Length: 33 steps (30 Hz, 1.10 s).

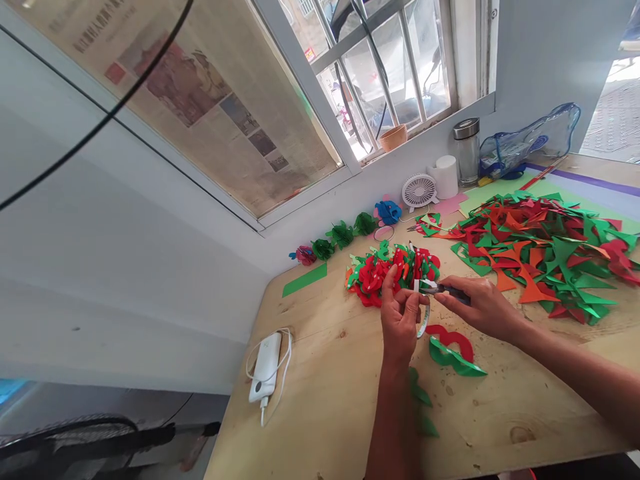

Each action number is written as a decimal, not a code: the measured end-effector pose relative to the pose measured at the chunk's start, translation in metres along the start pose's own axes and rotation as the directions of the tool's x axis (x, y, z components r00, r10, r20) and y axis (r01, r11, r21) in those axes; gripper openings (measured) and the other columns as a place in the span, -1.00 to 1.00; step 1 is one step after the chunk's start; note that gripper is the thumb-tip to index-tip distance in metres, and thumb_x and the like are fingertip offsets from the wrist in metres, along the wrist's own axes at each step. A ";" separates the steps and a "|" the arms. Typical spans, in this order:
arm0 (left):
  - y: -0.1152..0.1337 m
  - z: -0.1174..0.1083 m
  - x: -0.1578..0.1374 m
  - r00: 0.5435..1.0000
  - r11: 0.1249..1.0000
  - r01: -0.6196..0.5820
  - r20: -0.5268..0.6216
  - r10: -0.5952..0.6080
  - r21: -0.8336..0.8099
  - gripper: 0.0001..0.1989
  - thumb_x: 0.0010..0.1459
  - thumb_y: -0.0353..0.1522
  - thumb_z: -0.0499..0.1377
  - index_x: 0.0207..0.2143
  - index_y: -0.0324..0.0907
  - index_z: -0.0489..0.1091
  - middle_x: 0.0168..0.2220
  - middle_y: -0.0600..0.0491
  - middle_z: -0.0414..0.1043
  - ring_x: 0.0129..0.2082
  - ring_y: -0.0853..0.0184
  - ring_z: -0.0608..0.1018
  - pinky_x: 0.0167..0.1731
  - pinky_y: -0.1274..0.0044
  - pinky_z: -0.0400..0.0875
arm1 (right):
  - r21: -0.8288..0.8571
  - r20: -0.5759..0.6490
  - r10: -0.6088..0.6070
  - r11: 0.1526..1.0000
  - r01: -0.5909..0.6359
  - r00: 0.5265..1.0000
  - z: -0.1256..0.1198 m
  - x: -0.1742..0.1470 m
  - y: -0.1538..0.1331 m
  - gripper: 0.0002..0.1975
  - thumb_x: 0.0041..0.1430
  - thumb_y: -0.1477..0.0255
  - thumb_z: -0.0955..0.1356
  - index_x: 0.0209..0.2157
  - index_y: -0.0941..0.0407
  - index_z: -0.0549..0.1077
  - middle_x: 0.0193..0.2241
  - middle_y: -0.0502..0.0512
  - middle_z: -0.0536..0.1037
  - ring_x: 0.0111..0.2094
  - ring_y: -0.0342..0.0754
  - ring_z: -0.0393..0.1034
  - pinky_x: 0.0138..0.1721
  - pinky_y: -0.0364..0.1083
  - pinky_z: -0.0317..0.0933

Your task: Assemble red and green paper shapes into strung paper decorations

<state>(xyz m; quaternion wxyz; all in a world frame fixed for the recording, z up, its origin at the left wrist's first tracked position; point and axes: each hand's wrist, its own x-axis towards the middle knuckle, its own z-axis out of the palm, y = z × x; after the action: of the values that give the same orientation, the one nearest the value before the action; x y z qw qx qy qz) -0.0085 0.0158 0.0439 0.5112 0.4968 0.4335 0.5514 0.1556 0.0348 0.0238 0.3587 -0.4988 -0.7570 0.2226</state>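
The left hand [400, 323] pinches a white strip [423, 325] between thumb and fingers; the right hand [481, 301] grips dark-handled scissors [456, 293], their blades close to the strip and just beside the left fingertips. With so little gap, a slip could nick a finger. The strip's lower part curls below the left hand, so it could twist and cut crooked, or drop onto the bench [325, 387].

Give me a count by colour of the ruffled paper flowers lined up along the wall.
Dark green ruffled paper flowers: 3
Mostly blue ruffled paper flower: 1
Mostly pink ruffled paper flower: 1
Total: 5
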 end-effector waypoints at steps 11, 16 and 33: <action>-0.002 0.000 -0.001 0.998 1.000 -0.013 0.057 0.012 0.011 -0.37 0.15 -0.25 0.15 0.22 -0.06 -0.01 -0.47 0.13 0.38 -0.62 0.52 0.22 -0.60 0.65 0.11 | 0.052 0.050 -0.016 0.999 0.013 0.999 0.000 0.000 -0.001 -0.61 0.20 0.12 0.21 -0.41 0.14 0.43 -0.61 -0.04 0.34 -0.56 -0.18 0.15 -0.51 -0.17 0.03; 0.001 0.000 -0.001 0.998 0.998 -0.023 0.055 0.020 0.058 -0.39 0.16 -0.26 0.14 0.21 -0.09 -0.01 -0.49 0.13 0.38 -0.59 0.50 0.27 -0.59 0.65 0.12 | 0.059 0.051 -0.023 0.998 0.020 0.998 0.000 0.000 0.001 -0.62 0.21 0.13 0.21 -0.38 0.13 0.45 -0.60 -0.03 0.38 -0.56 -0.18 0.17 -0.50 -0.17 0.04; -0.003 0.001 -0.002 0.999 0.992 -0.016 0.034 0.012 0.128 -0.37 0.18 -0.26 0.11 0.24 -0.11 -0.06 -0.47 0.09 0.41 -0.48 0.44 0.40 -0.42 0.60 0.27 | -0.071 -0.017 -0.013 0.997 0.012 1.000 -0.002 0.000 -0.003 -0.57 0.21 0.09 0.17 -0.47 0.09 0.44 -0.62 0.01 0.42 -0.59 -0.15 0.21 -0.53 -0.16 0.02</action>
<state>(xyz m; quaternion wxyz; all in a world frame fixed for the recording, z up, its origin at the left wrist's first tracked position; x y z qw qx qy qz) -0.0072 0.0136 0.0405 0.4815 0.5405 0.4561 0.5177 0.1554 0.0334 0.0276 0.3488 -0.5083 -0.7643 0.1891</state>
